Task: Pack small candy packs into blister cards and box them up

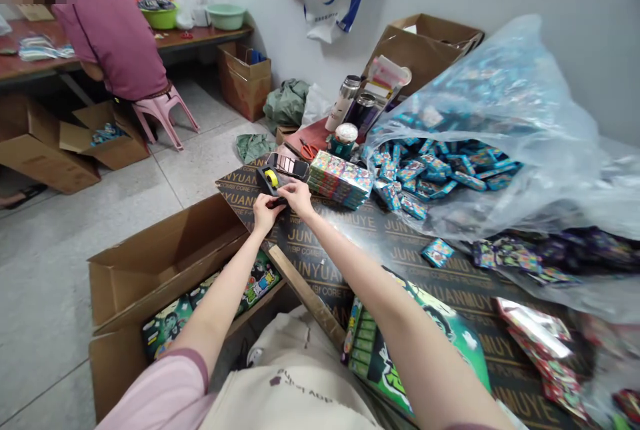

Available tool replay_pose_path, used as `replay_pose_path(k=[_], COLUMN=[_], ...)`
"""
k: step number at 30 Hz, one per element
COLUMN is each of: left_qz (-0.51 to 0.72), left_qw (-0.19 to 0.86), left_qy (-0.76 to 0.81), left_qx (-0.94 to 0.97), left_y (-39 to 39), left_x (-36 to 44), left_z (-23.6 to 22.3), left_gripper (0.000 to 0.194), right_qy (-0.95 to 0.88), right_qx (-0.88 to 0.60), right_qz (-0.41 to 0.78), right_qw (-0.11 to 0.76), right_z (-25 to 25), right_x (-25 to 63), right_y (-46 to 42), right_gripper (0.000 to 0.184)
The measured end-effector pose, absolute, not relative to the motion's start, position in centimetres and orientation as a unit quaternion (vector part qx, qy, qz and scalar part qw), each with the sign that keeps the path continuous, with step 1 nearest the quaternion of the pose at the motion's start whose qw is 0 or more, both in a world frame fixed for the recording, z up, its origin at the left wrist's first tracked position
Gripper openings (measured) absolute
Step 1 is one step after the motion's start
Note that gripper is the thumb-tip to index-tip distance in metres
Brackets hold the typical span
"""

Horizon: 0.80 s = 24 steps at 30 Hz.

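Near the table's corner lies a black tape dispenser (264,183) with a yellow tape roll (271,178) in it. My left hand (266,213) is closed just in front of the dispenser, its fingertips at a small dark piece whose kind I cannot make out. My right hand (296,198) touches the dispenser's near end with thumb and fingers pinched together; what they pinch is too small to tell. Behind my hands rests a phone (289,165). A stack of colourful small boxes (340,179) stands right of my right hand.
On the right, a large clear bag (500,110) spills blue packets (435,173). A green printed box (425,330) lies under my right forearm. An open carton (165,263) with green boxes stands at left. Cups, flasks (345,102) and red scissors (309,150) sit behind. Another person (115,43) sits far left.
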<state>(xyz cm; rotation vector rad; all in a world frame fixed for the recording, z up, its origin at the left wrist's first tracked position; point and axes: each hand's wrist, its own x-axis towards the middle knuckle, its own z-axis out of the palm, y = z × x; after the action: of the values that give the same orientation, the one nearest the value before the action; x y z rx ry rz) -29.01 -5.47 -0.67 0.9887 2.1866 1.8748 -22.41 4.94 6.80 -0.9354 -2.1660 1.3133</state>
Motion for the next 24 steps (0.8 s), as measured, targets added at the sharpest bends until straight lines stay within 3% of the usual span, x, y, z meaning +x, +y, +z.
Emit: replay_pose_path(k=[4,9,18,24], left_qz=[0.618,0.625,0.622,0.624], left_qw=[0.052,0.054,0.063,0.076], left_qy=[0.715,0.710,0.711,0.715], left_qx=[0.322,0.318,0.322,0.307], left_y=[-5.6,-5.5,-5.6,-5.9], left_x=[-28.9,-28.9,-29.1,-28.9], left_z=[-0.6,-0.7,-0.8,0.5], left_gripper=[0.019,0.020,0.020,0.024], right_qy=[-0.678,-0.673,-0.732,-0.763], right_qx=[-0.403,-0.427,-0.455,-0.449], right_qz=[0.553,0.563,0.463,0.414], right_qw=[0.270,0.220,0.206,0.213], right_z=[7.3,5.4,2.9,6.6], right_x=[-21.3,-17.9,-18.1,-14.8], right_y=[3.3,1.4,2.4,2.9], right_gripper=[0.017,0.019,0.016,0.016])
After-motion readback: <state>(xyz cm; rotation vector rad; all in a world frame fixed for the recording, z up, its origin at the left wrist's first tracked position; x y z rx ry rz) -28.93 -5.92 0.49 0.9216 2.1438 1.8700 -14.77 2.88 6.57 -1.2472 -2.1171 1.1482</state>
